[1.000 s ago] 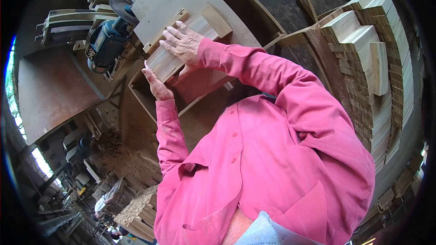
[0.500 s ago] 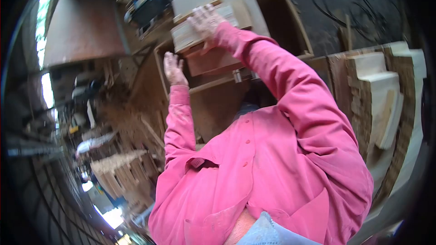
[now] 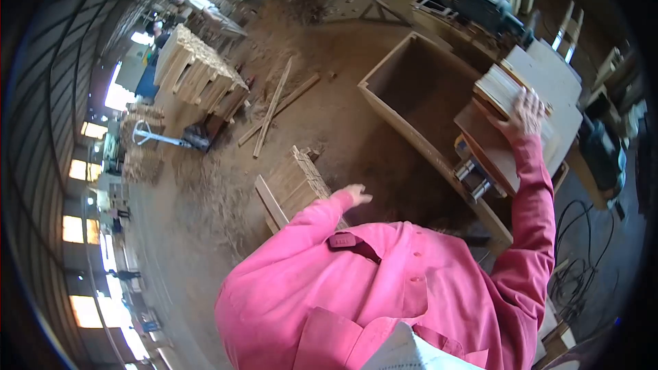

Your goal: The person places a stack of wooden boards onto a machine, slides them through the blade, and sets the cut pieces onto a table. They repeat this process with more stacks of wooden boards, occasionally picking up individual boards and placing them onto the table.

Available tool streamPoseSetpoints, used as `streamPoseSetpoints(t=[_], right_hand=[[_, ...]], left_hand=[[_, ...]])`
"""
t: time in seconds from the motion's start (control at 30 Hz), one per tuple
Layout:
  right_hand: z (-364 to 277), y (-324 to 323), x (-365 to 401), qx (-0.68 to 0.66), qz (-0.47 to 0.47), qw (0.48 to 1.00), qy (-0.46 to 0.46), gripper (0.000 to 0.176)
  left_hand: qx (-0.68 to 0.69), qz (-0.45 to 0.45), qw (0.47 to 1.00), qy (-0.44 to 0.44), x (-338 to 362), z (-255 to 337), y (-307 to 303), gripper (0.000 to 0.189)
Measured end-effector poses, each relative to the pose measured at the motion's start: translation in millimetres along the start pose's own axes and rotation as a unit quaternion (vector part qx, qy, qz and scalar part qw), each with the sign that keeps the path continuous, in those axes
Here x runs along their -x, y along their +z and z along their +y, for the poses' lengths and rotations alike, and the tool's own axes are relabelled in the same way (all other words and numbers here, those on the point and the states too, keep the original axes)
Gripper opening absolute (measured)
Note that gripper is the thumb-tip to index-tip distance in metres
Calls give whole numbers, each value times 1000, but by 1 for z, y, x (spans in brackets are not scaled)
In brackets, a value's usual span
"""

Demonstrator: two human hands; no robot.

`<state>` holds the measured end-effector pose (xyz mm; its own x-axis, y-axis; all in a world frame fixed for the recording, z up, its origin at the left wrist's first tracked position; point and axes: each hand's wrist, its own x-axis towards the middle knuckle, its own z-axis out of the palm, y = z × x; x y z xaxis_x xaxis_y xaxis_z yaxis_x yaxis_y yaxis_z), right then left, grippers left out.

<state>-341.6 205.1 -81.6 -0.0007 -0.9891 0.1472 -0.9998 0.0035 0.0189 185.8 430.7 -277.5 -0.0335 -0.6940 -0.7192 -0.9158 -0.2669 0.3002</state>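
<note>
My right hand (image 3: pixel 524 116) lies with spread fingers over a block of pale wooden strips (image 3: pixel 496 89), its thumb along the near side. The block sits on a flat machine table (image 3: pixel 563 89) mounted over an open wooden box (image 3: pixel 394 111). Below the hand, a brownish panel (image 3: pixel 483 138) slopes down beside a shiny metal cylinder (image 3: pixel 471 177). My left hand (image 3: pixel 356 195) is in the air with fingers stretched out and nothing in it. Nearest to it is a low stack of boards (image 3: pixel 291 181), partly hidden by my sleeve.
Loose sticks (image 3: pixel 274 106) lie on the dusty floor. Farther left are a big stack of timber (image 3: pixel 199 72) and a pallet jack (image 3: pixel 161 137). A motor (image 3: pixel 473 3) stands behind the box, and black cables (image 3: pixel 582 253) coil at right. Another person (image 3: pixel 199 3) is far back.
My view has swung left, bringing more floor into sight. My left hand has moved away from the box and wood toward the stacked boards. My right hand stays on the wood block.
</note>
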Motion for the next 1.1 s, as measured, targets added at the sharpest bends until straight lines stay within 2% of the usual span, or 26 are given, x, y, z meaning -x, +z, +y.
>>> streamPoseSetpoints(t=[0.07, 0.2, 0.23, 0.27, 0.37, 0.53, 0.57, 0.63, 0.67, 0.7, 0.73, 0.77, 0.83, 0.87, 0.93, 1.03, 1.1], right_hand=[[-6, -4, 1, 22, -16, 999, 29, 133], [-15, -15, 3, 56, -32, 998, 12, 129], [-15, -11, 3, 57, -19, 998, 12, 125], [-15, -9, 2, 56, -4, 998, 13, 122], [-12, 1, 2, 64, 18, 998, 0, 117], [-15, 0, -2, 88, 28, 996, -7, 111], [-14, 9, -2, 92, 23, 995, 3, 111], [5, 32, -4, 81, 96, 991, -47, 109], [-9, 4, -5, 42, 55, 997, -43, 103], [7, 25, -5, 22, 97, 993, -64, 98], [16, 38, -8, 31, 147, 986, -66, 100], [19, 28, -15, 52, 68, 995, -46, 103], [23, 18, -23, 36, 39, 998, -20, 114], [30, 23, -30, 80, 22, 996, -13, 118], [44, 33, -46, 65, 56, 996, -11, 120], [64, 30, -76, 65, 38, 997, 2, 128], [84, 33, -99, 57, 53, 997, 4, 125]], left_hand=[[-22, -71, 996, -42, 15, -42, 24, 86], [57, -97, 985, -128, 44, -87, 58, 88], [103, -107, 981, -124, 33, -115, 83, 90], [81, -112, 983, -118, 24, -132, 99, 91], [74, -135, 981, -117, 29, -128, 94, 92], [96, -116, 983, -106, -5, -121, 82, 91], [101, -100, 986, -93, -13, -114, 70, 90], [93, -67, 992, -59, -35, -92, 46, 87], [81, -53, 995, -36, -44, -83, 35, 85], [126, -35, 991, -19, -53, -76, 27, 83], [172, -22, 985, -2, -62, -68, 18, 81], [204, -13, 979, -10, -67, -56, 9, 79], [248, 4, 969, -4, -91, -48, 1, 78], [265, 17, 964, 7, -101, -53, 6, 78], [239, 27, 971, 5, -104, -47, 2, 77], [177, 6, 984, -15, -92, -33, -6, 76], [171, -9, 985, -36, -88, -35, 1, 78]])
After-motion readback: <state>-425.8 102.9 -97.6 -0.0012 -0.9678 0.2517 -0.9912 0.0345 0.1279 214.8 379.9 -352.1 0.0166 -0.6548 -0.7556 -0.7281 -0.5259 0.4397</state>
